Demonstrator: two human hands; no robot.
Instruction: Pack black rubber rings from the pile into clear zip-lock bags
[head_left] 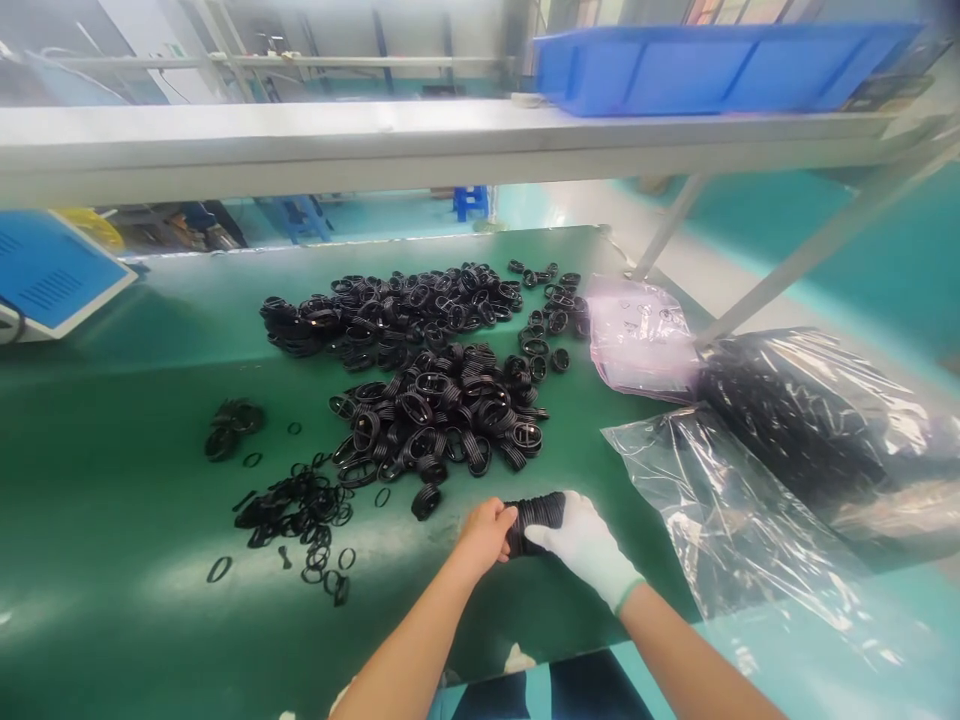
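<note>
My bare left hand (486,532) and my white-gloved right hand (583,545) both grip a stack of black oval rubber parts (534,516), holding it just above the green table (112,450) near its front edge. The left fingers curl round the stack's left end; the right hand wraps its right end. Just beyond lies a big heap of the same black parts (442,410), with a second heap (390,310) farther back. Thin black trimmed rings (300,510) lie scattered to the left.
A clear plastic bag holding black parts (795,430) lies at the right, with a pinkish bag (637,335) behind it. A blue bin (712,65) stands on the overhead shelf. A blue-and-white machine (45,275) sits at the far left.
</note>
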